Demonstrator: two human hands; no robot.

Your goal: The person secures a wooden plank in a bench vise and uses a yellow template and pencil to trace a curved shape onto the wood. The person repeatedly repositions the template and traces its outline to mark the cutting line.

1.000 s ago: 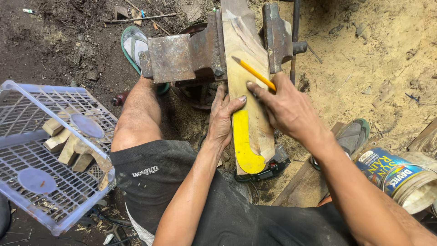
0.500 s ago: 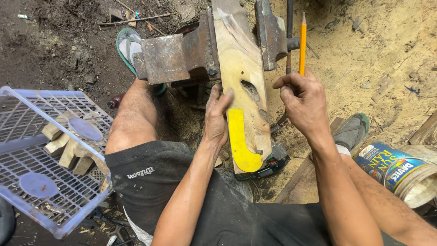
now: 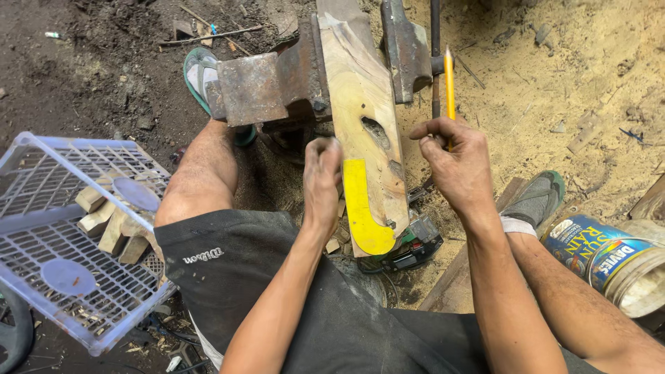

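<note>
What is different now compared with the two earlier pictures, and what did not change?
The right hand lifted the yellow pencil off the wooden board and moved right; the pencil now points up beside the vise. The left hand slid from the board's face to its left edge. Unchanged: the board clamped in the vise, the yellow template on it, and the plastic crate.

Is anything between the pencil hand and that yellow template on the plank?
Nothing visible. The right hand holds the pencil upright beside the plank, off its right edge. The yellow template lies uncovered, and the left hand rests on the plank's other edge.
</note>
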